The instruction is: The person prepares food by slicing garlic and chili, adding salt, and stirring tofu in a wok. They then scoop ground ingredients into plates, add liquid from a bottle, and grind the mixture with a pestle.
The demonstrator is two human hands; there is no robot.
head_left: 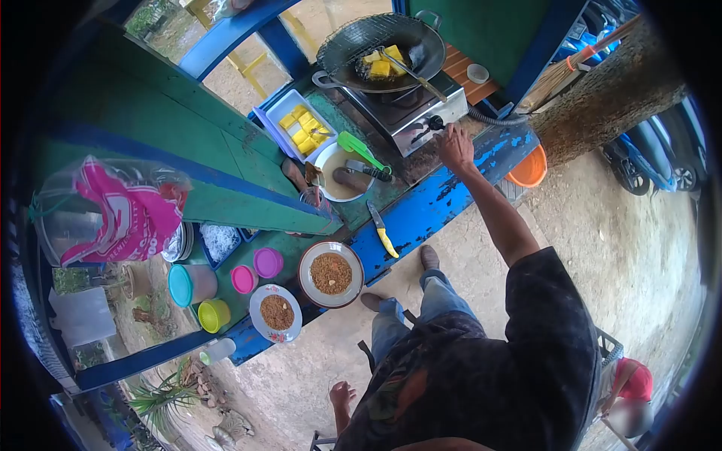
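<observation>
Beside the black knob [436,122] of the silver gas stove [410,139], my right hand [455,148] is held with loosely bent fingers and no object visible in it. Contact with the knob is unclear. My left hand [342,392] hangs low near my body, half curled and empty. On the stove sits a dark wok [429,56] with yellow blocks [380,69] in oil, a spatula [414,73] and a wire rack [353,37]. More yellow pieces [304,129] lie in a tray [272,129]. A bowl of pale liquid [338,188] stands near the stove.
A yellow-handled knife [385,237] lies on the blue ledge [429,207]. Two plates [356,274] [256,319] of brown crumbly food stand left of it, near lidded tubs [268,262]. A green post [256,207] crosses the counter. Another person [634,379] is at lower right.
</observation>
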